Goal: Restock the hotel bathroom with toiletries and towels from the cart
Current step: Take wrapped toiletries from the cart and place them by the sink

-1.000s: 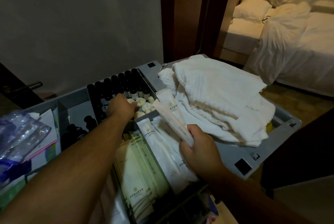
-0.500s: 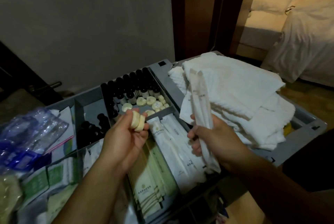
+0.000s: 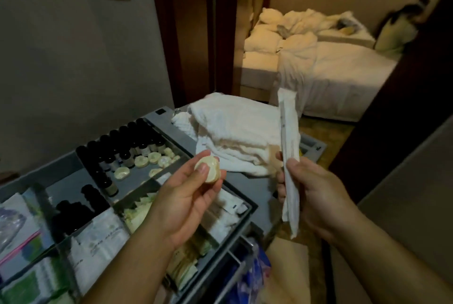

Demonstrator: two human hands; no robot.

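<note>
Over the cart [image 3: 250, 182], the left hand [image 3: 186, 203] pinches round soaps [image 3: 208, 169] and the right hand [image 3: 316, 193] grips long packets [image 3: 289, 132] upright by the cart's towels [image 3: 232, 132]; so light a pinch could drop a soap.

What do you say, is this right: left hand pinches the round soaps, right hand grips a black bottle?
Not quite. In the head view the right hand grips long white packets, not a black bottle. The left hand does pinch the round soaps.
</note>
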